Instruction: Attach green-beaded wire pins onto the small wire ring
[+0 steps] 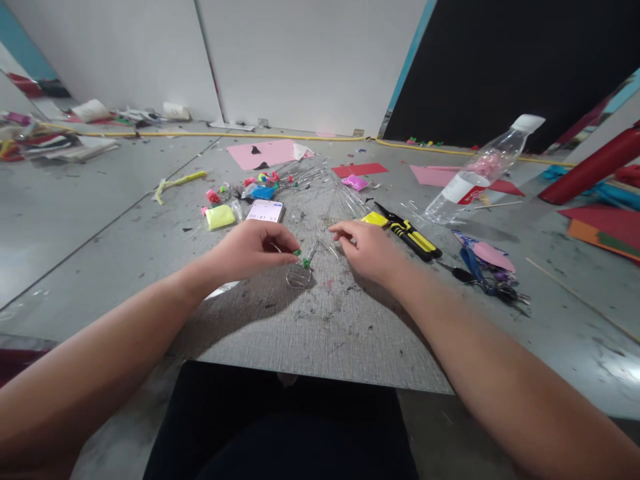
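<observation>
My left hand is closed in a pinch, with a bit of green clay at its fingertips. Just below them is a small loop of thin silver wire, bearing a green clay lump. A straight wire end rises from that lump towards the right. My right hand hovers to the right of the loop, fingers loosely bent and slightly apart, with nothing visible in them. Thin clear strands lie beneath its fingertips.
Beyond my left hand lie a phone showing a timer, a yellow-green packet and coloured clay bits. To the right are yellow-black pliers, keys and a tilted-looking plastic bottle. Pink paper lies farther back.
</observation>
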Demonstrator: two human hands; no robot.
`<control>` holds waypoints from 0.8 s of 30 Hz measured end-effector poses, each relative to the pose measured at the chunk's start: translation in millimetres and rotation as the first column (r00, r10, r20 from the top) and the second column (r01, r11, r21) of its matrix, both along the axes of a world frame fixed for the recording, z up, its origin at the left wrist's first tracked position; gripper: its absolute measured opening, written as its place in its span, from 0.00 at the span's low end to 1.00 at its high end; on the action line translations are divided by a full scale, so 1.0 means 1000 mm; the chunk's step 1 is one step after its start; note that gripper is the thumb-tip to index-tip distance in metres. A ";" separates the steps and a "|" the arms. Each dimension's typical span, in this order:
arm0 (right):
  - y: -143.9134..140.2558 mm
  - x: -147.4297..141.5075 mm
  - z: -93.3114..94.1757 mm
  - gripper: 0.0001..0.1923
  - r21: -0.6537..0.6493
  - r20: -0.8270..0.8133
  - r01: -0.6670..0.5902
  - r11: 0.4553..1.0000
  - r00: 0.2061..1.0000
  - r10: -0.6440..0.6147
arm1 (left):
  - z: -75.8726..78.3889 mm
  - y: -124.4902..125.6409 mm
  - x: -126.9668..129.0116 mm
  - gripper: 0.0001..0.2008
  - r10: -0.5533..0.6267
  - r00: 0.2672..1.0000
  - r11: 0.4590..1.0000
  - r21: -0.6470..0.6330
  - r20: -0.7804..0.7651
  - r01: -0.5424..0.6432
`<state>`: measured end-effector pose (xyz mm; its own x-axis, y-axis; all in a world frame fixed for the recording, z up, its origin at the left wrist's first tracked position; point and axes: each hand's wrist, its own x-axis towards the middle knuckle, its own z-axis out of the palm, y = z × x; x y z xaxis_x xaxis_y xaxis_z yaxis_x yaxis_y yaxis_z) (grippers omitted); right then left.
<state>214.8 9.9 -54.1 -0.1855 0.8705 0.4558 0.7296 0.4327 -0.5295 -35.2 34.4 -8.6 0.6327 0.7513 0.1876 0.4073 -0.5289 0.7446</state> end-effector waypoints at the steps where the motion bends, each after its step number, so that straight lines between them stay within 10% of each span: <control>1: -0.004 -0.005 0.002 0.10 0.024 -0.004 -0.025 0.999 1.000 0.025 | 0.000 0.000 0.000 0.06 0.002 1.000 1.000 -0.015 0.013 -0.002; 12: -0.039 -0.041 0.018 0.02 0.106 -0.242 -0.275 0.956 0.925 0.293 | -0.001 -0.002 0.004 0.06 -0.015 0.986 0.980 -0.193 0.163 0.046; 18: -0.034 -0.036 0.014 0.03 0.154 -0.162 -0.263 0.952 0.944 0.287 | 0.008 0.009 -0.006 0.07 0.111 0.993 0.994 0.004 0.046 -0.111; 24: -0.027 -0.031 0.012 0.06 0.123 -0.133 -0.186 0.975 0.970 0.202 | 0.014 0.015 -0.016 0.07 -0.309 0.858 0.950 -0.098 -0.411 0.295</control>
<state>183.8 -16.7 -41.8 -0.2715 0.7681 0.5800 0.5459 0.6192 -0.5644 -51.3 49.8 5.7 0.8433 0.5118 -0.1639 0.5068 -0.6558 0.5596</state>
